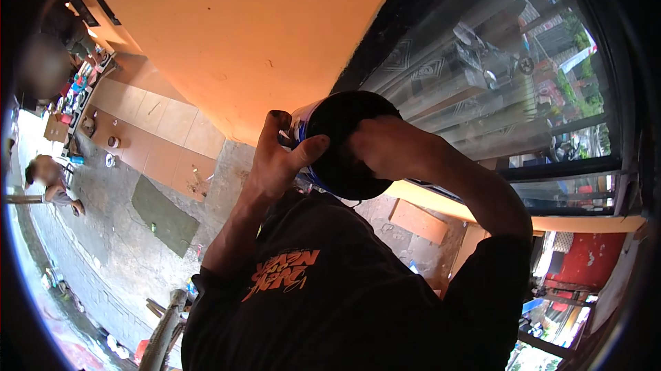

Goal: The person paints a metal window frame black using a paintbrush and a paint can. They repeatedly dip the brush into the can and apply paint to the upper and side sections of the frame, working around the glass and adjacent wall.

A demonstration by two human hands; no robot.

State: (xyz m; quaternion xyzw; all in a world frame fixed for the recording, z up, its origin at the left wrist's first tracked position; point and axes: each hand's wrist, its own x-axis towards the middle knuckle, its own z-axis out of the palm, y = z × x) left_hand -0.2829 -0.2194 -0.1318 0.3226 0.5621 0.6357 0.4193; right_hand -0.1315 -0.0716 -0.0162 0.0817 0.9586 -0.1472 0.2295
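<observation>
A paint can with a dark interior and a blue-and-white outer wall is tilted toward me, its round mouth facing up at my chest. My left hand grips its left rim, thumb over the edge and fingers round the outside. Dark stains mark those fingertips. Into the can's mouth reaches my right hand, coming from the right with the wrist bent. Its fingers are lost in the dark inside and blurred, so what they touch or hold cannot be made out.
An orange wall rises ahead, beside a black-framed window on the right. At the left, a person sits low near the floor, another farther back. A green mat, cardboard and small containers lie on the concrete. A pole stands lower left.
</observation>
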